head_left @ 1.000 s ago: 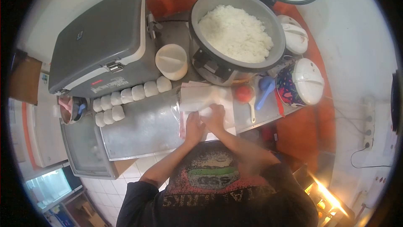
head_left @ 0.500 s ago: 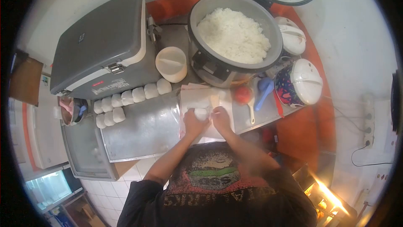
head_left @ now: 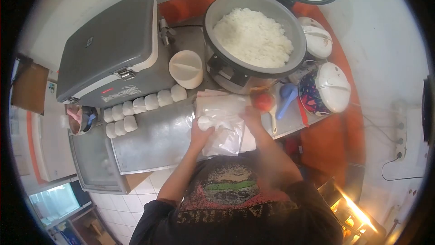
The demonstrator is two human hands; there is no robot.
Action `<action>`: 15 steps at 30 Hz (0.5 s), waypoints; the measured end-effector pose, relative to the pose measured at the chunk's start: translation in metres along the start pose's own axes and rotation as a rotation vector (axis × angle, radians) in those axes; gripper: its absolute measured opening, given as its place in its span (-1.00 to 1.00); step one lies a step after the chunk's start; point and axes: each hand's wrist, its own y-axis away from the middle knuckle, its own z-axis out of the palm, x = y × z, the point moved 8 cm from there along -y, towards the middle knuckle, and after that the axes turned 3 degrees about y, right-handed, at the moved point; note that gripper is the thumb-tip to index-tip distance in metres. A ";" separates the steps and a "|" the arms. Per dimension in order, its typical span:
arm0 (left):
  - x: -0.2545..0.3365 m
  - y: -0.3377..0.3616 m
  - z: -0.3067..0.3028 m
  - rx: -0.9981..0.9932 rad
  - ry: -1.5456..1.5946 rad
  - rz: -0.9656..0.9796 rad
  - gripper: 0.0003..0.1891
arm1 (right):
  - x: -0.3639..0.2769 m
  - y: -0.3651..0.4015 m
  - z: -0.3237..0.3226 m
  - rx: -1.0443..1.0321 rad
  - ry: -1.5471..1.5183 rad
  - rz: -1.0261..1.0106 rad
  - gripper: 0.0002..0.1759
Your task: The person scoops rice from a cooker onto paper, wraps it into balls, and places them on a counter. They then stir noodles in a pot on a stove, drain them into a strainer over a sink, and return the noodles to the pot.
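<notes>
- My left hand is closed around a white rice ball. The fingers curl up from below, and the forearm comes straight from my body.
- The rice ball lies inside a clear plastic sheet, above the metal tabletop and just in front of my chest.
- My right hand is at the right edge of the sheet, palm down and wrist bent inward. It is blurred, so I cannot tell if it grips the sheet.
- A red spoon lies just beside the right hand.
- The open rice cooker stands behind both hands.
- A row of wrapped rice balls is to the left.
</notes>
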 end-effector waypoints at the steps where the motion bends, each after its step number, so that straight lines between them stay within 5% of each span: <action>1: 0.006 0.003 -0.003 0.008 0.027 -0.026 -0.29 | 0.009 -0.006 0.003 0.021 0.060 -0.019 -0.61; 4: 0.022 0.010 -0.007 0.023 0.072 -0.073 -0.28 | 0.025 -0.015 0.003 0.254 0.183 -0.162 -0.67; 7: 0.044 0.012 -0.016 0.089 -0.001 0.041 -0.28 | 0.031 -0.024 0.000 0.167 0.330 -0.093 -0.69; 10: 0.057 0.014 -0.022 0.168 -0.105 0.057 -0.27 | 0.004 -0.002 -0.019 0.562 0.510 -0.290 -0.67; 12: 0.062 0.014 -0.017 0.212 -0.044 0.021 -0.30 | -0.098 0.065 -0.038 0.402 -0.035 -0.224 -0.56; 15: 0.066 0.021 0.000 0.198 -0.047 0.030 -0.34 | -0.119 0.096 0.025 -0.024 -0.114 -0.294 -0.34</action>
